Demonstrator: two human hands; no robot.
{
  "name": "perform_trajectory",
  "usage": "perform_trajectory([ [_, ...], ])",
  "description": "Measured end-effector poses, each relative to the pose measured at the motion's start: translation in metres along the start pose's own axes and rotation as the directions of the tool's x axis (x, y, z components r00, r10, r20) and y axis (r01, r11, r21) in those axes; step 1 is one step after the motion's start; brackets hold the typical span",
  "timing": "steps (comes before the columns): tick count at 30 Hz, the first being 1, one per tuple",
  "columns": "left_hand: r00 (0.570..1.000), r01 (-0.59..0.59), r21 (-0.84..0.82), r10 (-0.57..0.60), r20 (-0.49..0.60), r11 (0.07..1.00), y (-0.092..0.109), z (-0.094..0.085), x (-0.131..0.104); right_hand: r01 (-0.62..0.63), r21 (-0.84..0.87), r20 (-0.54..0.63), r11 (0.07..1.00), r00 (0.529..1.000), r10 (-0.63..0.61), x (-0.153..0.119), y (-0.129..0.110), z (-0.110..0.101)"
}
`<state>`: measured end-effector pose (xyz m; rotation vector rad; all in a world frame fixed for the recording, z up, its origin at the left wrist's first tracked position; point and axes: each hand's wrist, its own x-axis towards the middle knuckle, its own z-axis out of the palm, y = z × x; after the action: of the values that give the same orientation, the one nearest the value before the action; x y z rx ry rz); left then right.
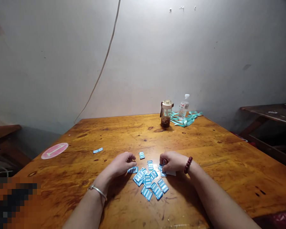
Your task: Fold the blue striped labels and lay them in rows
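Observation:
Small blue-and-white striped cards (pixel 147 181) lie in a loose, overlapping pile on the wooden table, between my two hands. At the left side of the pile, my left hand (pixel 122 163) is open, with its fingers curved and the thumb apart from them. A striped card (pixel 133 170) lies at its thumb. My right hand (pixel 172 161) is closed, fingers curled down over the right side of the pile. Striped cards (pixel 162 173) show beneath its fingertips; what they grip is hidden. A white piece (pixel 172 173) sticks out under that hand.
One striped card (pixel 142 155) lies beyond the pile, and other striped pieces (pixel 98 150) lie farther left. A round pink sticker (pixel 54 151) marks the table's left side. Toward the back stand a brown-filled cup (pixel 166 119) and a water bottle (pixel 183 108) beside turquoise ribbon (pixel 188 120).

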<state>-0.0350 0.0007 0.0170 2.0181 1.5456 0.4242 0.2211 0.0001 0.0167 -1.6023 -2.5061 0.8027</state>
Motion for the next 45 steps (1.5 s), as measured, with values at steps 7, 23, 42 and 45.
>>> perform_trajectory([
  [7,0.979,-0.114,0.031,0.118,-0.168,0.993,-0.001,0.005,0.008,0.016,0.231,-0.056,0.973,0.998,-0.003,0.001,0.012,-0.006],
  [23,0.956,-0.084,-0.047,0.068,-0.285,0.995,-0.005,0.006,0.014,-0.092,0.137,-0.159,0.986,0.981,0.114,0.004,0.048,-0.012],
  [42,0.949,-0.092,-0.023,0.081,-0.304,0.995,-0.005,0.007,0.014,-0.05,0.21,-0.271,0.976,0.956,0.108,0.014,0.043,-0.003],
  [45,0.948,-0.095,-0.021,0.084,-0.305,0.995,-0.004,0.008,0.013,0.05,0.111,-0.285,0.993,0.958,-0.016,0.015,0.033,0.003],
])
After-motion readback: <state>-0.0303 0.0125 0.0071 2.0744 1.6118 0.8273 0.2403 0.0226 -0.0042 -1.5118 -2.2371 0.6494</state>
